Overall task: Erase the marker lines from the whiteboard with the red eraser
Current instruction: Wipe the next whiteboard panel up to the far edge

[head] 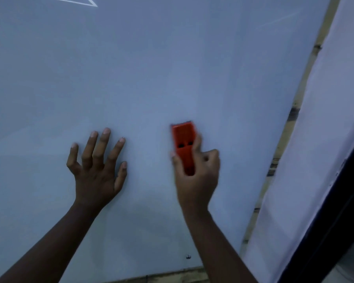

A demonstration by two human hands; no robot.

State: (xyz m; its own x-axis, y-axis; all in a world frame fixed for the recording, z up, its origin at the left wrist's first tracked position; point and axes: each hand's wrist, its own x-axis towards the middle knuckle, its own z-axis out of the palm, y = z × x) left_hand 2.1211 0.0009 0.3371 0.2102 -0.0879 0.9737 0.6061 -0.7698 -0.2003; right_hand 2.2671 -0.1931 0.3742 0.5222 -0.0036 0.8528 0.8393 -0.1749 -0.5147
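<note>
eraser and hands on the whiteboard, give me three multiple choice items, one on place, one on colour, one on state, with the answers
1. Where does the eraser lie relative to the left hand?
A. to its right
B. to its left
C. under its palm

2. What colour is the eraser?
A. blue
B. red-orange
C. black

3. How is the left hand on the whiteboard?
A. curled in a fist
B. pinching a marker
C. fingers straight and spread, holding nothing

Answers:
1. A, the eraser sits in the right hand, right of the left hand.
2. B, its body shows bright red-orange against the pale board.
3. C, all five fingers are splayed against the board, with nothing in them.
</note>
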